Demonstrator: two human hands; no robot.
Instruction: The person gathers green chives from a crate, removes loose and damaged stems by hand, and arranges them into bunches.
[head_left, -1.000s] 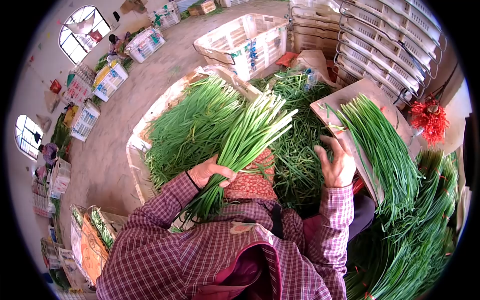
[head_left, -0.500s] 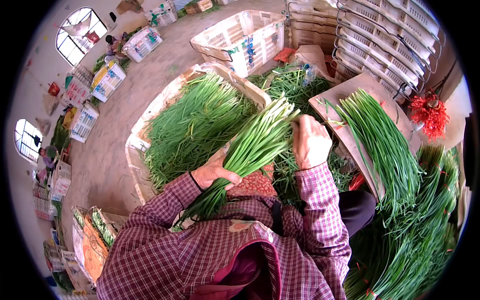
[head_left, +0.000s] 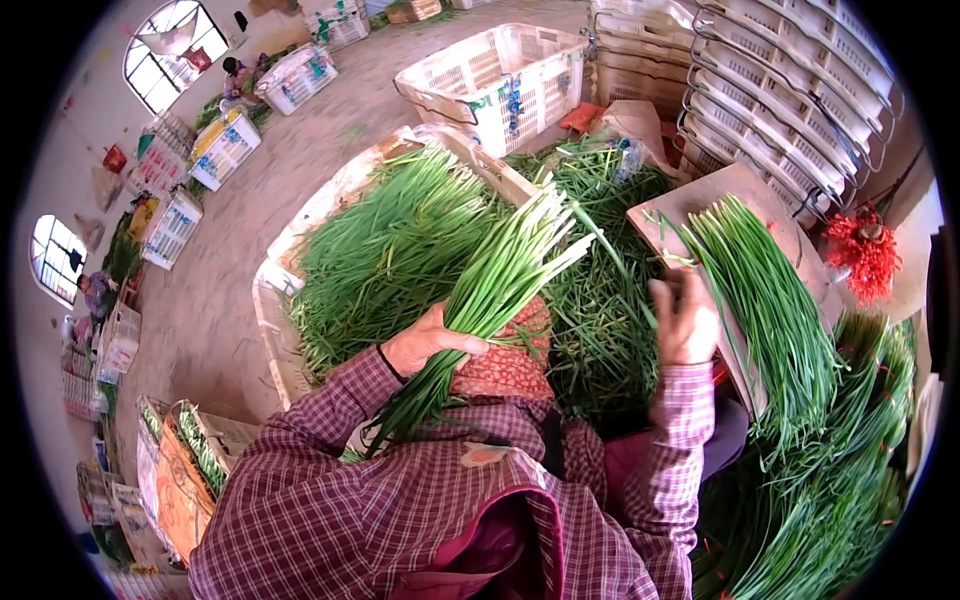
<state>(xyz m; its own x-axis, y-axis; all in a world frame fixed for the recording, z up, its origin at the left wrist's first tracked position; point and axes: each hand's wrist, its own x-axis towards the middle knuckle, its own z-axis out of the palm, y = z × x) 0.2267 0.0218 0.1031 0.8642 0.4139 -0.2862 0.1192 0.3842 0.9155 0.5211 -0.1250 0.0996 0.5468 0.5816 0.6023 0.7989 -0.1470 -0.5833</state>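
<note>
My left hand (head_left: 425, 342) is wrapped round a bunch of long green stalks (head_left: 505, 265), pale ends pointing up and right. To the right, my right hand (head_left: 687, 318) is raised over loose trimmings (head_left: 600, 350), its fingers bent and blurred. A single green stalk (head_left: 605, 240) lies between the bunch and my right hand, apparently in mid-air; whether the fingers touch it is unclear. More stalks (head_left: 400, 250) fill the crate (head_left: 270, 310) on the left. Another bunch (head_left: 765, 300) rests on a board (head_left: 660, 215) at the right.
Behind stand a white basket (head_left: 545, 95) and stacked crates (head_left: 770, 100). Red ties (head_left: 862, 255) hang at the right, above tied green bundles (head_left: 830, 510). Far left, people (head_left: 100, 292) sit by crates (head_left: 120, 345) along the wall.
My right hand went in to the pale ends of the held bunch, then moved back out right. A single stalk now shows apart from the bunch. My left hand keeps its hold.
</note>
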